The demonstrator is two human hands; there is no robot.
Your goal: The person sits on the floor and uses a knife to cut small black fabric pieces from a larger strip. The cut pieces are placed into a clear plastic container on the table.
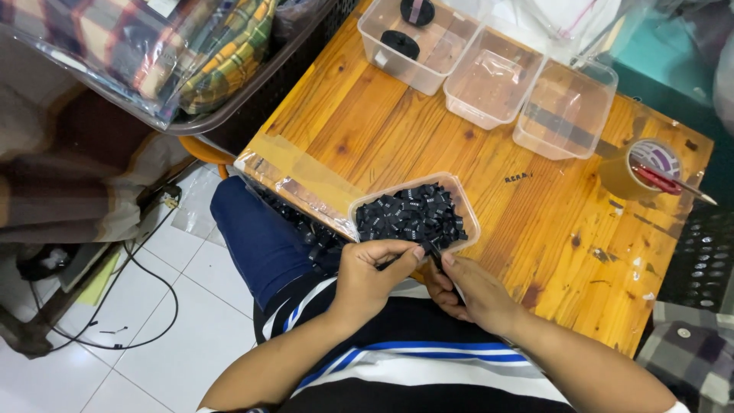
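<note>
At the wooden table's (489, 229) edge, left hand (371, 271) and right hand (470, 291) pinch an upright black label (434, 254).

Orange-brown wooden table (428, 145): varnished planks, visible grain and dark knots, scuffed and stained toward 4 o'clock. Its near-left edge wears a glossy clear tape strip (294, 180).

Clear rectangular plastic tub of small black woven labels (413, 214): thin translucent walls, matt cloth contents.

Three clear plastic tubs (493, 76) at 12 o'clock, smooth, slightly cloudy.

Brown packing-tape roll (638, 170) at 3 o'clock, shiny.

Plaid cloth in glossy clear plastic bag (145, 53) at 10 o'clock.

White glazed floor tiles (153, 344) at 8 o'clock, smooth.

Both hands pinch a small black matt label strip (433, 256).
</note>
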